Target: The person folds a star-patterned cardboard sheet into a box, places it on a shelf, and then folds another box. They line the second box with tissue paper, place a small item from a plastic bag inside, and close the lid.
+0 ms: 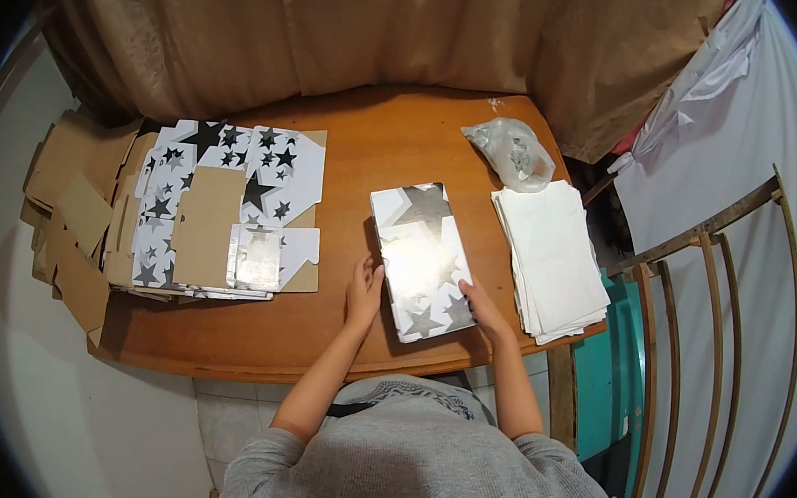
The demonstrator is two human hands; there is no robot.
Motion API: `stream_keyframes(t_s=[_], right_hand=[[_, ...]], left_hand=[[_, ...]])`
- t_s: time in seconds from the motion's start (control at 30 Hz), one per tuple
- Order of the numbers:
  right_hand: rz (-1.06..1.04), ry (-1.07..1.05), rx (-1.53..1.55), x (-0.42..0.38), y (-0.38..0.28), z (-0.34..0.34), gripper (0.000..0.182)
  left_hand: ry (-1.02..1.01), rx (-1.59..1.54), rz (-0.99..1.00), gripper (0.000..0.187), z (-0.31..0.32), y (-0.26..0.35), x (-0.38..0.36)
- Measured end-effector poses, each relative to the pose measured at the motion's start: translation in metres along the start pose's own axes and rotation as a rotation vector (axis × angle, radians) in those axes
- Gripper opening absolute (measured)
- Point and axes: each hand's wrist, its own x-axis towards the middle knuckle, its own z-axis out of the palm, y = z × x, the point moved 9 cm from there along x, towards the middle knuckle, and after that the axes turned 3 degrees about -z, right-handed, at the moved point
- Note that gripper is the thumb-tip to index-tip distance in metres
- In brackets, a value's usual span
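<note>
A closed cardboard box (416, 232), white with silver and grey stars, lies slightly turned on the table in front of me, its top shining in the light. My left hand (365, 291) is at the lower left side of the box, fingers bent along its edge. On the opposite side, my right hand (484, 308) grips the lower right edge, thumb by the top face and the other fingers mostly hidden. The box sits between both hands.
Flat star-printed box blanks (283, 174) are piled on the wooden table (351, 133) at left, beside plain brown cardboard (82, 168). A stack of white paper (557, 261) lies at right, with a clear plastic bag (518, 155) behind it. A wooden rack (712, 311) stands further right.
</note>
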Motion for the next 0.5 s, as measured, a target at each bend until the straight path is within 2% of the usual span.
stream_keyframes(t_s=[0.03, 0.07, 0.13, 0.2, 0.23, 0.3, 0.4, 0.5], right_hand=[[0.029, 0.014, 0.126, -0.004, -0.002, 0.006, 0.057], [0.115, -0.092, 0.131, -0.008, 0.0, 0.018, 0.069], [0.143, -0.128, 0.172, -0.009, 0.009, 0.029, 0.073], [0.19, -0.208, 0.232, -0.009, 0.023, 0.043, 0.085], [0.184, -0.223, 0.222, -0.009, 0.028, 0.046, 0.085], [0.051, -0.276, 0.162, -0.014, 0.006, 0.062, 0.086], [0.007, -0.376, 0.173, -0.028, -0.019, 0.082, 0.09], [-0.03, -0.47, 0.148, -0.043, -0.04, 0.089, 0.09]], left_hand=[[-0.08, -0.014, -0.177, 0.051, 0.006, -0.024, -0.005], [-0.078, -0.012, -0.174, 0.051, 0.006, -0.016, -0.016], [-0.156, -0.299, -0.316, 0.066, 0.017, -0.004, -0.049], [-0.122, -0.336, -0.311, 0.066, 0.007, -0.014, -0.063], [-0.098, -0.372, -0.308, 0.066, 0.001, -0.018, -0.067], [-0.085, -0.364, -0.272, 0.068, -0.007, -0.001, -0.081], [-0.068, -0.478, -0.237, 0.079, -0.022, 0.008, -0.099], [-0.026, -0.447, -0.133, 0.084, -0.025, 0.04, -0.124]])
